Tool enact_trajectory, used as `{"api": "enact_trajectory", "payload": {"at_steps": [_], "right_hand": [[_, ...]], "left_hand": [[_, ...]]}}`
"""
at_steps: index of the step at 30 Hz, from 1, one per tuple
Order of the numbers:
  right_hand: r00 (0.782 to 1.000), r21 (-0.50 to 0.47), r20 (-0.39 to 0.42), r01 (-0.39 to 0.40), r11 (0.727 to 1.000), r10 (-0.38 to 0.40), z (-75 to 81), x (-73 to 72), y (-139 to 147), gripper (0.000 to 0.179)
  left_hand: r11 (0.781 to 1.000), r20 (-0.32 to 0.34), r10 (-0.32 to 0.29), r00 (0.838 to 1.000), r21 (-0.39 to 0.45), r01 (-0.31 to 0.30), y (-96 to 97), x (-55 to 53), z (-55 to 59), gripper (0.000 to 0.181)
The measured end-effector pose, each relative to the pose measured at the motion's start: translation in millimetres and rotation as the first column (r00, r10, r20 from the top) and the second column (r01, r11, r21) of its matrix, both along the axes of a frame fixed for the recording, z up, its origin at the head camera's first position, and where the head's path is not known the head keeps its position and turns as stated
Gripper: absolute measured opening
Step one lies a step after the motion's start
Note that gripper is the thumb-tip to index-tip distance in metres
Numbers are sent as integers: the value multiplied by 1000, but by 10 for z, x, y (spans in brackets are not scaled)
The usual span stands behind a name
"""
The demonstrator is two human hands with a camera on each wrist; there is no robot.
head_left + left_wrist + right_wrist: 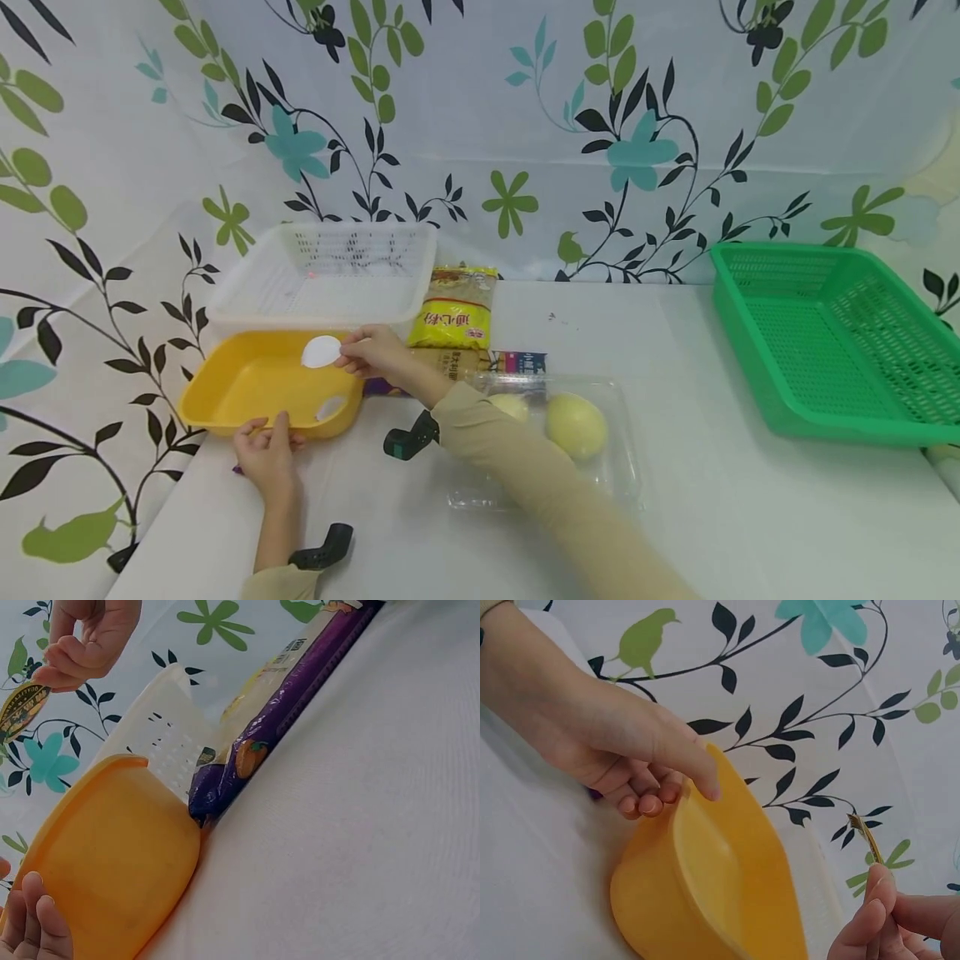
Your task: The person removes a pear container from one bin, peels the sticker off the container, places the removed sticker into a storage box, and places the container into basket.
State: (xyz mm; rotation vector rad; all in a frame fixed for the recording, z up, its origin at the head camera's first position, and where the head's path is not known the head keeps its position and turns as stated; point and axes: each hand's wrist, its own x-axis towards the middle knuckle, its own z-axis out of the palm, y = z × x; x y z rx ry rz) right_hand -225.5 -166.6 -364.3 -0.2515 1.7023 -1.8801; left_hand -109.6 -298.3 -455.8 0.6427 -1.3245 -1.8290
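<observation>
My right hand (378, 354) pinches a small oval label (321, 352) at its edge, over the right part of the yellow basin (255, 383). The label looks white in the head view; its other face is gold and black with print in the left wrist view, where the label (22, 709) is partly cut off. My left hand (266, 454) grips the basin's near rim, thumb over the inside and fingers curled along the outer wall, as the left hand (622, 735) shows in the right wrist view. A second whitish oval piece (330, 407) lies inside the basin.
Behind the basin stands a white perforated basket (322, 312). To its right lie a yellow food bag (453, 312) and a purple-edged packet (259, 727). A clear plastic box (618, 450) with two pale yellow round items (577, 427) sits under my right forearm. A green basket (825, 417) stands far right.
</observation>
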Motion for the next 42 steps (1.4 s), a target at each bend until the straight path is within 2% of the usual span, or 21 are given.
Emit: {"api": "enact_trajectory", "payload": {"at_steps": [3, 7, 14, 17, 26, 33, 42], "right_hand": [[1000, 3, -1, 7, 1000, -7, -40, -3, -38, 8], [1000, 3, 10, 16, 1000, -16, -133, -13, -75, 6], [990, -74, 143, 23, 997, -12, -262, -50, -76, 4], [986, -67, 167, 32, 997, -20, -304, -54, -65, 4], [987, 6, 148, 57, 998, -57, -364, -34, -110, 4], [981, 102, 122, 141, 985, -153, -377, -23, -182, 5], [994, 64, 71, 76, 995, -81, -375, -51, -147, 4]], "left_hand": [[999, -4, -17, 1000, 29, 17, -4, -11, -2, 22], [999, 26, -19, 999, 28, 18, -1, -8, -1, 21], [1000, 1, -17, 1000, 17, 17, -22, -4, 20, 21], [1000, -7, -24, 1000, 18, 25, -22, -11, 20, 21], [999, -20, -14, 1000, 42, 15, -15, -12, 9, 21], [999, 14, -26, 1000, 37, 26, -22, 12, 35, 21], [999, 57, -29, 998, 26, 28, -13, 32, 43, 23]]}}
